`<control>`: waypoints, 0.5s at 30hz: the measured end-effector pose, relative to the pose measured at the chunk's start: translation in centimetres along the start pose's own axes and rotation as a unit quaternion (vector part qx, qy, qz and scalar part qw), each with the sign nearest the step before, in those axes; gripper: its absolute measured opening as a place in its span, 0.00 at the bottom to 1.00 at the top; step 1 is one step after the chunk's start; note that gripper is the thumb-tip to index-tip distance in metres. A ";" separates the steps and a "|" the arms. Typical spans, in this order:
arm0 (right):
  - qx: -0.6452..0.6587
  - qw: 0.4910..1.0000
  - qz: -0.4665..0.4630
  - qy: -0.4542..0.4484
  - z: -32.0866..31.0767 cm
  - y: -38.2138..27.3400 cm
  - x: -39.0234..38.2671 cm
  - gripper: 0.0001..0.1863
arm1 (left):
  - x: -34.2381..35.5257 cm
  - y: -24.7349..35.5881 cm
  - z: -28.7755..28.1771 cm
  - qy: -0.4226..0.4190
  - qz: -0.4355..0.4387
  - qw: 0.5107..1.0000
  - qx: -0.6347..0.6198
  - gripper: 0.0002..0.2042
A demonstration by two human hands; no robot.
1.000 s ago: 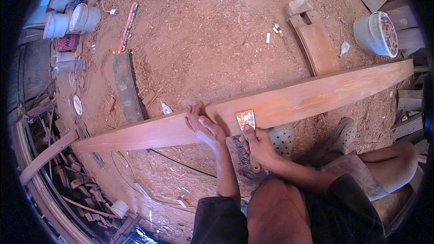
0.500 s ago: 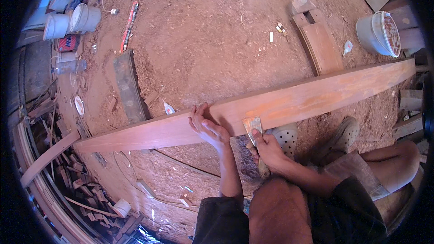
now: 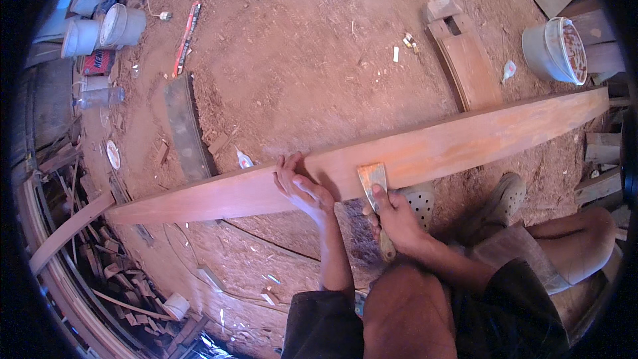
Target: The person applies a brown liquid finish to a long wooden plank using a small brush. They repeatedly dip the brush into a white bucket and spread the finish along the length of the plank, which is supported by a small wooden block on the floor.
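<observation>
A long wooden board (image 3: 438,149), tapering toward both ends, lies across in front of me. Orange-tan filler is smeared over its right half. My right hand (image 3: 397,219) is closed around the handle of a putty knife (image 3: 373,179), thumb along the blade's base. The wide blade, coated with orange filler, is over the board's near half; whether it touches cannot be told. My left hand (image 3: 304,187) rests against the board left of the knife, fingers stretched across it and their tips at the far edge. Nothing shows in that palm.
A dark plank (image 3: 188,126) and a brown wooden piece (image 3: 468,66) lie beneath the board. A white bucket (image 3: 555,50) stands far right, more buckets (image 3: 123,25) far left. Wood scraps (image 3: 123,272) are heaped at left. A small white tube (image 3: 244,158) lies beyond the board. My shoe (image 3: 419,203) is near the knife.
The putty knife's blade has slid slightly toward the board's far edge, with my right hand following a little. My left hand and the board look unmoved; the whole view shifted slightly.
</observation>
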State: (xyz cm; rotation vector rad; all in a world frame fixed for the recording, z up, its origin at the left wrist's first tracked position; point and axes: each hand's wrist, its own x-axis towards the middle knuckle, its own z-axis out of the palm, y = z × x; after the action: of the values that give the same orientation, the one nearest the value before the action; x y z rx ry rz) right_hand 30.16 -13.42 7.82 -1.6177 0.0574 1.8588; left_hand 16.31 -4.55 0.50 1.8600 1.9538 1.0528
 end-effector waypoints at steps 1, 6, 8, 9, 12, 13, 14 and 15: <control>0.016 1.000 -0.011 -0.005 0.0 0.0 0.1 0.28 | -0.1 -0.1 0.3 0.002 -0.005 1.000 -0.003 0.29; 0.012 0.999 -0.005 0.035 -0.3 1.3 1.1 0.28 | 0.0 0.3 0.5 0.007 -0.012 1.000 -0.010 0.29; 0.016 0.999 0.012 0.030 -0.2 1.0 0.4 0.28 | -0.1 0.0 0.8 0.016 -0.023 0.999 -0.020 0.29; 0.009 0.999 0.023 0.025 -0.2 0.3 -0.4 0.28 | 0.1 0.1 0.6 0.012 -0.015 1.000 -0.013 0.28; 0.019 1.000 0.000 0.023 -0.3 -0.3 -0.1 0.28 | 0.0 0.3 0.1 -0.004 -0.003 1.000 -0.001 0.28; 0.027 0.999 -0.017 0.024 -0.4 -0.2 0.2 0.28 | 0.0 0.3 0.2 -0.007 -0.002 1.000 -0.003 0.27; 0.019 1.000 -0.009 0.022 -0.5 0.0 0.2 0.27 | 0.4 0.4 0.3 -0.004 0.003 1.000 -0.006 0.27; 0.010 1.000 -0.001 0.020 -0.5 0.4 0.0 0.27 | 0.4 0.6 0.3 -0.003 0.002 1.000 -0.003 0.27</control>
State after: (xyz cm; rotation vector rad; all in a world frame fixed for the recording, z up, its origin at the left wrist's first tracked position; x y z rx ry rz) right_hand 30.39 -13.92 7.51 -1.6400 0.0916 1.8181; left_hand 16.87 -4.09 0.83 1.8623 1.9428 1.0527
